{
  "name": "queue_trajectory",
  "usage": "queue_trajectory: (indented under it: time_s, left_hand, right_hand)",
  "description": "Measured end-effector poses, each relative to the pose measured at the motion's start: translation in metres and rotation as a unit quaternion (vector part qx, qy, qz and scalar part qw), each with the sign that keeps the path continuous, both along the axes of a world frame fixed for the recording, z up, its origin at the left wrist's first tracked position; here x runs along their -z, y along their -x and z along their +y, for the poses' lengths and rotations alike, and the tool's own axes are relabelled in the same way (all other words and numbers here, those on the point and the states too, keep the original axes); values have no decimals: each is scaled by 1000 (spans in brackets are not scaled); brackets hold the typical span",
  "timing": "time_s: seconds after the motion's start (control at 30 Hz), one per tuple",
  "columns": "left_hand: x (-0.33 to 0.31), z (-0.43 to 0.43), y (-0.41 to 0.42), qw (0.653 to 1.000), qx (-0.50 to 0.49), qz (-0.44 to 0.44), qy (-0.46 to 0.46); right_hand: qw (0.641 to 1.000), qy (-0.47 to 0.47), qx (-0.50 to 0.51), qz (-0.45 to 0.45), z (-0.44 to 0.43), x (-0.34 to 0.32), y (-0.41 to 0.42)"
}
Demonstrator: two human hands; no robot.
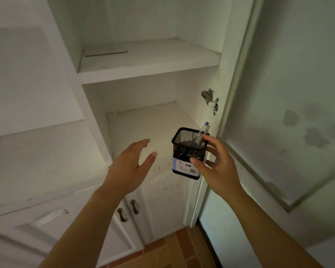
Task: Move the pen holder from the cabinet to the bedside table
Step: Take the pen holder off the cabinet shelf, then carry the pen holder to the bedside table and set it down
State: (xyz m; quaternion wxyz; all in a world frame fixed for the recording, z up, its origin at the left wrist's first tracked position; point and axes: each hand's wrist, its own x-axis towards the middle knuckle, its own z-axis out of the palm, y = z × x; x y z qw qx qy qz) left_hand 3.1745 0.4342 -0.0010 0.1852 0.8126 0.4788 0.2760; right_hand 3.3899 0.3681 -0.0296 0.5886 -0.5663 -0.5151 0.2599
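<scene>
A black mesh pen holder [188, 149] with a white and blue label holds a clear pen with a blue cap [202, 133]. My right hand [217, 165] grips it from its right side, thumb on the label, and holds it in the air at the front edge of the white cabinet's lower shelf [143, 128]. My left hand [132, 167] hovers to the left of the holder with fingers spread, a short gap away, holding nothing. The bedside table is not in view.
The cabinet door [290, 113] stands open on the right, its hinge [210, 99] just above the holder. An upper shelf [149, 59] carries a thin flat sheet. Below are closed doors with dark handles [133, 206] and an orange tiled floor [172, 252].
</scene>
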Motion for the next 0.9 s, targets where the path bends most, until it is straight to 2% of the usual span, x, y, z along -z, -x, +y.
queue_trajectory:
  time_s: [0.17,0.43,0.7,0.9]
  left_hand:
    - [-9,-58,-2,1000,-21,-9,-7]
    - [-22,-123,-14,1000,1,-11,7]
    - [-21,-152,-30,996,85,-27,11]
    - [-19,-161,-22,982,185,-15,27]
  right_hand:
    - [1000,2,-14,-4,-54,-3,1]
    - [1000,-2,-13,3,-129,-14,7]
    - [997,-8,78,2,-184,-20,8]
    - [982,-14,187,5,-225,-22,33]
